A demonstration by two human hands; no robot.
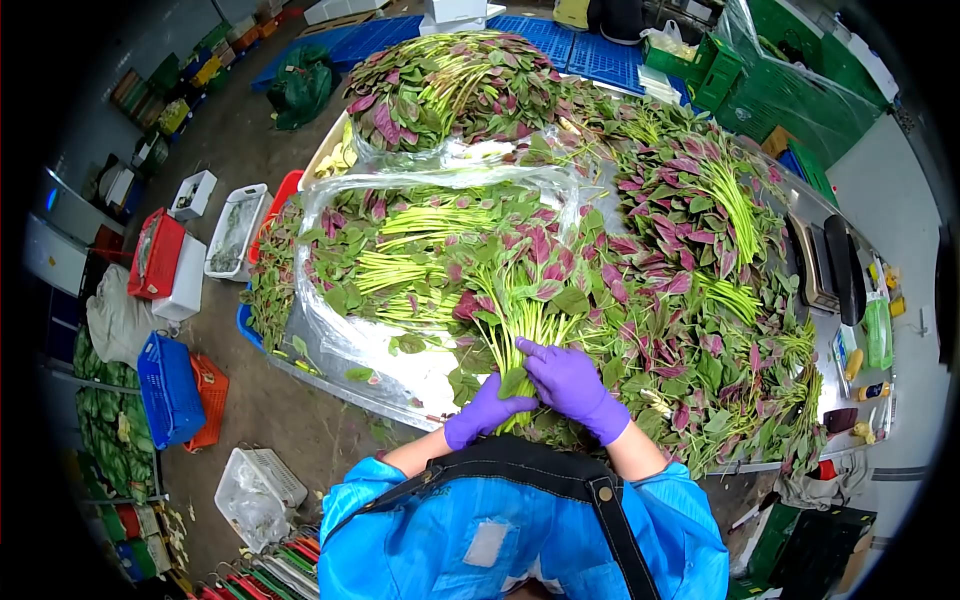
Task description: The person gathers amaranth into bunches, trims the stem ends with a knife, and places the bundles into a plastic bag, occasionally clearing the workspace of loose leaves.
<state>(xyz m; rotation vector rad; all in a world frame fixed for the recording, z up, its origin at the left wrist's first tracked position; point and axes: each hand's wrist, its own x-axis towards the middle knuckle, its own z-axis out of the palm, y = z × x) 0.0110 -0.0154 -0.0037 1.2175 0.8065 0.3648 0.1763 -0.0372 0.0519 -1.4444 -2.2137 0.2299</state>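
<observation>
A bunch of red and green leafy stems (530, 320) is between my hands, over the front edge of the metal table (390, 402). My left hand (487, 408), in a purple glove, is wrapped round the lower stems from the left. My right hand (572, 385), gloved too, presses on the stems from the right with its fingers together. Just beyond lies a clear plastic bag (312, 290) with bundles of green stems (400, 270) inside its opening. Loose leafy stems (690, 360) spread over the table to the right.
A large leafy heap (455, 90) stands at the back. A scale (815, 262) and small bottles (873, 391) are at the right. On the floor at the left are a blue crate (170, 390), a red crate (155, 254) and a white basket (258, 495).
</observation>
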